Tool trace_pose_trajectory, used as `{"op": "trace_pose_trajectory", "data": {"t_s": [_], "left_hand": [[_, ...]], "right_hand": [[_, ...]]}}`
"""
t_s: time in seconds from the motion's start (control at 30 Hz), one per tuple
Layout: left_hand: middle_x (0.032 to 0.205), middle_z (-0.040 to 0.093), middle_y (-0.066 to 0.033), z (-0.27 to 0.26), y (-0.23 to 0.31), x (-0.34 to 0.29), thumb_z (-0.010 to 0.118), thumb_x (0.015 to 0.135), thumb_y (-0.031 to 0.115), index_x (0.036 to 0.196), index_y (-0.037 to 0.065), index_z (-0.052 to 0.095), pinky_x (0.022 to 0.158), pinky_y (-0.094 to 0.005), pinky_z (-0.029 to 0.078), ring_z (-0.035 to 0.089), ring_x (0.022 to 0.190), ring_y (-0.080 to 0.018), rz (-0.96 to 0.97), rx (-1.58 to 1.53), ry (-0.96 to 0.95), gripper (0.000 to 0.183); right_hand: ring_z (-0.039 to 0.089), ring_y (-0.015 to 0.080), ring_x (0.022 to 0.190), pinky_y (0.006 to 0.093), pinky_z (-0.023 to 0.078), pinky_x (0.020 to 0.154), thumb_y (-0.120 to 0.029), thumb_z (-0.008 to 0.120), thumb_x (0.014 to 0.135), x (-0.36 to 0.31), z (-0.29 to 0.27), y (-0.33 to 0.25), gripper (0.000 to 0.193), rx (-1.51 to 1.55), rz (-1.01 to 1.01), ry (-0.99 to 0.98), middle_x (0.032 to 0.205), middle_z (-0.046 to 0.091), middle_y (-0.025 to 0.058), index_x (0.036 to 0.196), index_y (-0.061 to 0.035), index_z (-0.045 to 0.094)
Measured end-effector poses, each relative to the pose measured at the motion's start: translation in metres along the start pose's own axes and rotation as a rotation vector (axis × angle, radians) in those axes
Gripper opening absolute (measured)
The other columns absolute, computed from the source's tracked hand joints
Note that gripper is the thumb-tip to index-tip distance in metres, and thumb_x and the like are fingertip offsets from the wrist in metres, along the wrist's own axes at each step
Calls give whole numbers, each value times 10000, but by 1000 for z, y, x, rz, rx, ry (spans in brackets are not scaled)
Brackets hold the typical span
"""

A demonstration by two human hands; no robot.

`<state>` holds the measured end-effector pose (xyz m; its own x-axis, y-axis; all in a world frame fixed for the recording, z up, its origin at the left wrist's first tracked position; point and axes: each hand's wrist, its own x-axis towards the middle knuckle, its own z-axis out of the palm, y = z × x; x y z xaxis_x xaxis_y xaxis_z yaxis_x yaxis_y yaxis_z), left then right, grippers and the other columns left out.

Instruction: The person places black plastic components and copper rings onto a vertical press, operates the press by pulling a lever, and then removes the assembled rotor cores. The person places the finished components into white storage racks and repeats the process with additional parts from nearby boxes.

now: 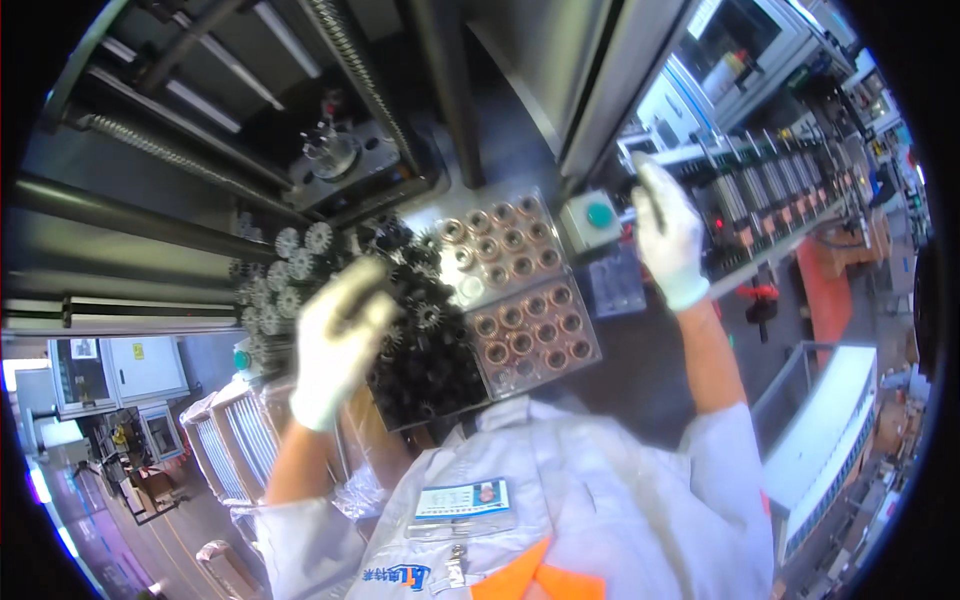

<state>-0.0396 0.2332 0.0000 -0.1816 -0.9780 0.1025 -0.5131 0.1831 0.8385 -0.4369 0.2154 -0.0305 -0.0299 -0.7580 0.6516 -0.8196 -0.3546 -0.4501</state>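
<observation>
Shirt (600,480) nearest; ring trays (512,295), machinery (345,158) beyond; right fingers (657,180) parted, left fingers (360,280) unclear.

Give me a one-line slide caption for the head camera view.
Gloved left hand by dark toothed parts, gloved right hand near a green button, copper-coloured rings between the hands.

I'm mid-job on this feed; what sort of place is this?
Most likely a factory workshop: rows of copper-coloured rings, a heap of dark toothed parts and a green push button on a pale box all suggest it.
</observation>
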Motion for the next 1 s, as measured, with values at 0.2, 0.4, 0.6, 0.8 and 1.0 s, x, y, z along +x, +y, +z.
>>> {"op": "trace_pose_trajectory", "data": {"t_s": [0.2, 0.4, 0.6, 0.8, 1.0], "left_hand": [[921, 713, -128, 116, -16, -71, 718, 872, 161, 1146, 63, 712, 751, -319, 545, 705, 821, -227, -60, 174, -316, 291], [797, 627, -89, 172, -37, -96, 723, 841, 217, 1088, 150, 696, 585, -429, 508, 658, 692, -289, 351, 491, -397, 258], [846, 613, -88, 211, -28, -70, 696, 844, 231, 1121, 213, 678, 634, -463, 502, 653, 735, -310, 610, 712, -672, 278], [860, 595, -119, 220, -20, -42, 692, 839, 234, 1002, 172, 678, 677, -487, 513, 651, 807, -321, 767, 760, -888, 175], [925, 597, -127, 220, -23, -40, 705, 827, 225, 972, 121, 670, 738, -472, 502, 634, 865, -326, 796, 760, -931, 182]], "right_hand": [[635, 365, 1140, 436, 504, 989, -75, 542, 882, -65, 27, 63, 344, -165, -58, -504, 1264, 650, 198, 1207, -62, 655], [635, 364, 1100, 435, 493, 994, -118, 538, 878, -60, 16, 34, 344, -97, -60, -582, 1180, 665, 214, 1198, -74, 656], [601, 357, 1152, 438, 507, 980, -163, 607, 939, -141, 8, 16, 300, 167, 230, -329, 1274, 621, 176, 1226, -93, 658], [609, 344, 1081, 440, 503, 929, -174, 580, 941, -184, -13, 27, 277, 208, 337, -350, 1176, 652, 137, 1189, -86, 667], [630, 324, 1113, 414, 495, 978, -141, 590, 938, -208, -59, 39, 277, 197, 529, -113, 1184, 669, 145, 1193, -58, 661]]}}
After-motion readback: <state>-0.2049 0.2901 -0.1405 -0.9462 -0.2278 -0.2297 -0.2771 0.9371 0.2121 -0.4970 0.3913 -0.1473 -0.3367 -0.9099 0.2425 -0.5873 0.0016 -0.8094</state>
